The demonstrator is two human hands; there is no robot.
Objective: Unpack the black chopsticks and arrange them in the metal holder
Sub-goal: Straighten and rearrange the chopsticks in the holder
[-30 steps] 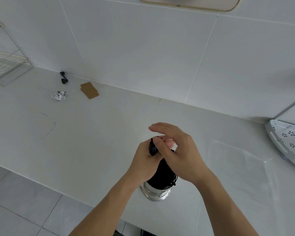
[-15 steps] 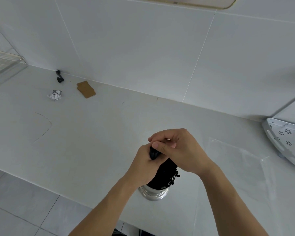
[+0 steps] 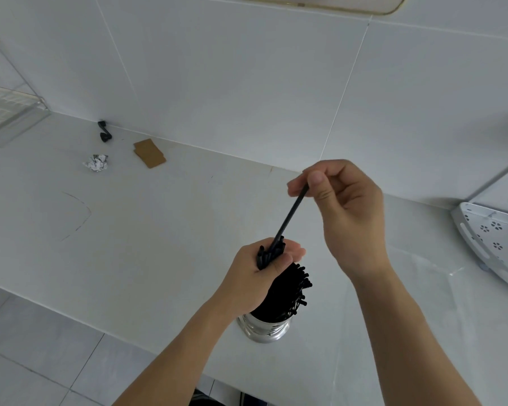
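Sorting stage: my left hand (image 3: 254, 278) clasps a bundle of chopsticks (image 3: 269, 253) above the full metal holder (image 3: 264, 328) on the bench (image 3: 159, 244), my right hand (image 3: 339, 209) pinches one stick (image 3: 291, 218) drawn upward; next, I judge, it needs a gap among those already standing.

Both hands (image 3: 255, 276) (image 3: 342, 212) closed, right higher

no readable text, labels or numbers anywhere, crumpled printed scrap (image 3: 96, 162) too small to read
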